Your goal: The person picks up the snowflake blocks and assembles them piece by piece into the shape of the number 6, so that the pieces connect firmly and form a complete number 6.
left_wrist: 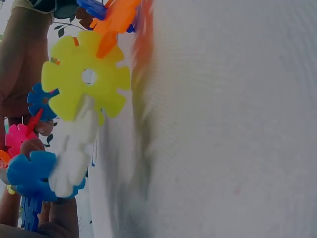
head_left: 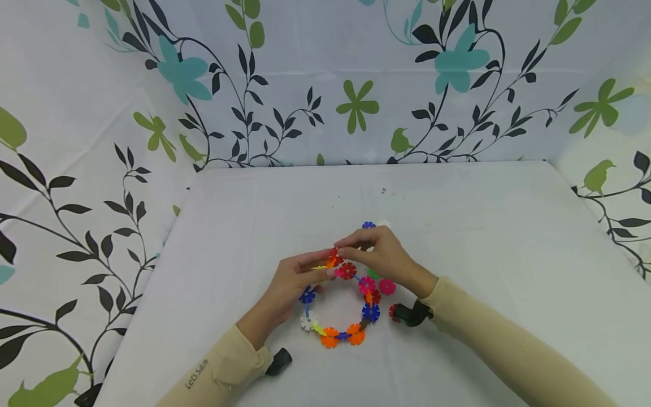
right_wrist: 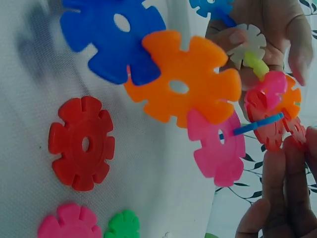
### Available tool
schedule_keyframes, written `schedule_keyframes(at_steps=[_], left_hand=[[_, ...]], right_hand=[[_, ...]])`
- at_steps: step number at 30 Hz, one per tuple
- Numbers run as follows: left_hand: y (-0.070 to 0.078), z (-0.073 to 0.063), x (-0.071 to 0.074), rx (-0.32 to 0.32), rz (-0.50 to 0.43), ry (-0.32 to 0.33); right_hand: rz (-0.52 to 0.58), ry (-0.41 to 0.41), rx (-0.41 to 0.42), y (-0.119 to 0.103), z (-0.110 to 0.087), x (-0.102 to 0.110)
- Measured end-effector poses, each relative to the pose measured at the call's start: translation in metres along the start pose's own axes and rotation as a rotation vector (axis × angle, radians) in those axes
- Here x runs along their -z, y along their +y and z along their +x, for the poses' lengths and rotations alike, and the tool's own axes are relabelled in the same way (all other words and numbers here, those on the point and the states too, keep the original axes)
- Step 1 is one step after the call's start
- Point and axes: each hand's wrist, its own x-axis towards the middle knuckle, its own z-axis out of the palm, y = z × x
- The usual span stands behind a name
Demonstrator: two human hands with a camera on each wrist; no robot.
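Notched plastic flower discs are linked into a ring on the white table, with an orange disc (head_left: 329,337) and a blue disc (head_left: 371,312) on its near side. At the far side my left hand (head_left: 295,277) grips the linked discs between thumb and fingers. My right hand (head_left: 383,254) pinches a red disc (head_left: 335,257) beside the left fingertips. Another red disc (head_left: 347,271) of the ring sits just below. In the left wrist view, a yellow disc (left_wrist: 74,74) joins a white disc (left_wrist: 74,153). Fingers partly hide the pieces being worked.
Loose pink (head_left: 387,287) and green discs (right_wrist: 124,225) lie right of the ring. A loose red disc (right_wrist: 81,144) lies near the right wrist camera (head_left: 413,314). Beyond the right hand are a blue disc (head_left: 368,224) and a white disc (head_left: 384,224). A patterned cloth (head_left: 315,56) hangs behind.
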Motion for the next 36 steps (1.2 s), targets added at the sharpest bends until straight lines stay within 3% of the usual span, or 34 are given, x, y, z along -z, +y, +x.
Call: schedule_keyframes(at_steps=[3, 6, 13, 18, 22, 29, 33, 36], left_hand=[[0.002, 0.001, -0.002, 0.013, 0.043, 0.017], [0.004, 0.002, -0.004, 0.021, 0.11, 0.074], [0.004, 0.004, -0.007, -0.004, 0.225, 0.187], [0.002, 0.005, -0.004, -0.04, 0.26, 0.213], [0.002, 0.006, -0.002, -0.046, 0.302, 0.223], [0.004, 0.005, 0.006, -0.014, 0.292, 0.232], [0.004, 0.005, 0.008, 0.025, 0.262, 0.222], [0.004, 0.005, 0.009, 0.057, 0.245, 0.221]], right_hand=[[-0.018, -0.003, 0.012, 0.001, 0.0, 0.002], [-0.012, 0.03, -0.002, 0.003, 0.001, 0.006], [0.094, 0.252, -0.113, 0.014, 0.003, 0.027], [0.16, 0.396, -0.206, 0.021, 0.003, 0.041], [0.213, 0.446, -0.255, 0.022, 0.003, 0.049], [0.245, 0.394, -0.322, 0.023, 0.001, 0.055], [0.206, 0.294, -0.39, 0.031, -0.002, 0.058], [0.074, 0.171, -0.42, 0.04, -0.007, 0.06]])
